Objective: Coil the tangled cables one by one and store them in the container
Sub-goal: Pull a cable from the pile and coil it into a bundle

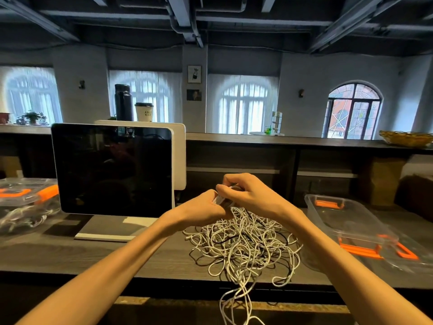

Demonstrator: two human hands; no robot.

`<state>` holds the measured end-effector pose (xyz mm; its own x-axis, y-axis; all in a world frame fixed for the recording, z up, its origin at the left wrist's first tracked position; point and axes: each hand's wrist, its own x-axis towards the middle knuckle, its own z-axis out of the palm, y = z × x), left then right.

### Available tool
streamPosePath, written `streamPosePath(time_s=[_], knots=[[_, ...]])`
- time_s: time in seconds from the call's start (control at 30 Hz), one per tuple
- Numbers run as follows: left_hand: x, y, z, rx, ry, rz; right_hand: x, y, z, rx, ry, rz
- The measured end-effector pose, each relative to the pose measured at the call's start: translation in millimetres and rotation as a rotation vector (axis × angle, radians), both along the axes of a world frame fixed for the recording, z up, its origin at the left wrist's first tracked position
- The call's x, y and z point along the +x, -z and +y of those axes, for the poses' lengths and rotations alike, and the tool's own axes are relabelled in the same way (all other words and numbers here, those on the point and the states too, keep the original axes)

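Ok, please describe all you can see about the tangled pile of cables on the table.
The tangled cables form a loose heap of thin cords, mostly white with a few black strands, lying on the dark wooden table in front of the person. Some loops hang over the near table edge. The top of the heap is lifted towards the left hand and right hand, which both pinch white cable above it. A clear container stands to its right.
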<state>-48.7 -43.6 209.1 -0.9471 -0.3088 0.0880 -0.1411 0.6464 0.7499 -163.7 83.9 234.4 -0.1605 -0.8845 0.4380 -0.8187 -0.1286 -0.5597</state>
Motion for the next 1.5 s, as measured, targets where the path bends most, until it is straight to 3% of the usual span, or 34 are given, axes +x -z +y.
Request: streamPosePath(time_s=[0.07, 0.13, 0.23, 0.33, 0.4, 0.5, 0.6, 0.7, 0.9, 1.03, 1.13, 1.2, 1.33, 1.5], knots=[[0, 5, 0, -0.128, -0.048, -0.037, -3, -8, 4, 0.042, 0.03, 0.081], [2, 11, 1, -0.139, -0.047, -0.045, -5, -17, 7, 0.066, 0.02, 0.117], [2, 13, 12, -0.141, 0.082, 0.008, -5, -21, 3, 0.051, -0.077, 0.002], [1, 2, 19, 0.017, 0.122, 0.131, -12, -11, -5, -0.016, -0.079, -0.253], [2, -3, 16, 0.198, 0.073, 0.202, -17, 3, -10, -0.046, -0.018, -0.294], [4, -3, 8, 0.434, -0.053, 0.241, -16, 23, -17, -0.068, 0.061, -0.116], [4, -6, 2, 0.509, -0.183, 0.223, -11, 30, -13, -0.081, 0.165, 0.187], [3, -9, -4, 0.449, -0.287, 0.164, -6, 31, -11, -0.081, 0.268, 0.496], [3, -7, -12, 0.257, -0.476, 0.154, 8, 23, -4, -0.087, 0.247, 0.603], [-1, -1, -14, -0.141, -0.508, 0.045, 21, 16, 1, -0.016, 0.165, 0.806], [2, -1, -7, -0.575, -0.539, -0.03, 26, 3, 6, -0.054, 0.107, 0.821], [5, 0, 0, -0.722, -0.457, -0.064, 23, -9, 6, -0.073, 0.075, 0.798], [12, 5, 6, -0.456, -0.175, -0.049, 15, -20, 2, -0.077, 0.016, 0.508], [21, 0, 17, -0.313, -0.075, -0.105, 11, -14, -3, -0.011, 0.021, 0.27]])
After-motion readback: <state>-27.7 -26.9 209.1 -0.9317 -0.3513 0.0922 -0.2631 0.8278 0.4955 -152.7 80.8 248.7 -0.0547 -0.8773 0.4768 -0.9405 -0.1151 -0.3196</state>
